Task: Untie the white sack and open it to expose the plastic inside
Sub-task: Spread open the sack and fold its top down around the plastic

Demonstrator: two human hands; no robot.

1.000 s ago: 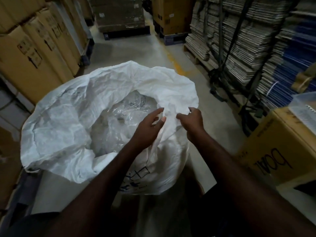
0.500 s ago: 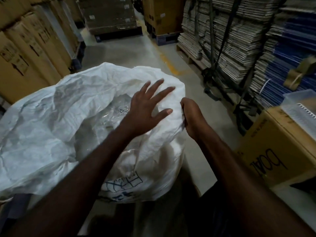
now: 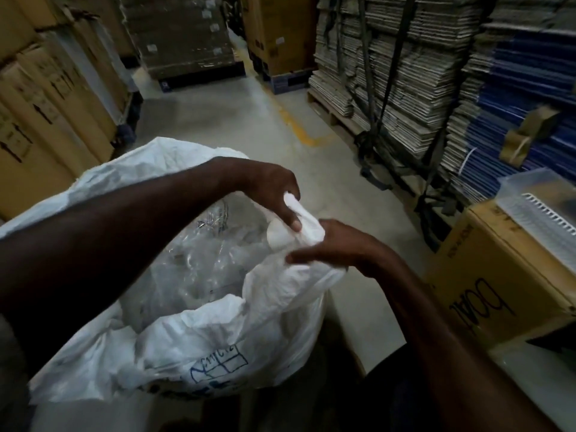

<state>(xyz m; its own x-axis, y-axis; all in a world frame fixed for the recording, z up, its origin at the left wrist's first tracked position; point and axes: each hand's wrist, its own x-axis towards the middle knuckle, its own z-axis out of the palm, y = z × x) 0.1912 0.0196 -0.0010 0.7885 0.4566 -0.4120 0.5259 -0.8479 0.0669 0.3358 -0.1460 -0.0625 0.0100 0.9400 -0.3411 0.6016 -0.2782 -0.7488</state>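
A crinkled white woven sack (image 3: 193,335) with blue printing stands on the concrete floor (image 3: 218,120) at the person's feet, its mouth already loose and clear crumpled plastic (image 3: 199,263) showing inside. The right hand (image 3: 336,247) pinches a bunched fold of the sack's right rim; just above it, the left hand (image 3: 274,194) — reaching across the opening — grips the same twisted fabric between thumb and fingers. The untying looks done; the step in hand appears to be spreading the mouth, which calls for drawing that rim outward and down. A brown cardboard box (image 3: 498,285) crowds the right side — open aisle lies ahead.
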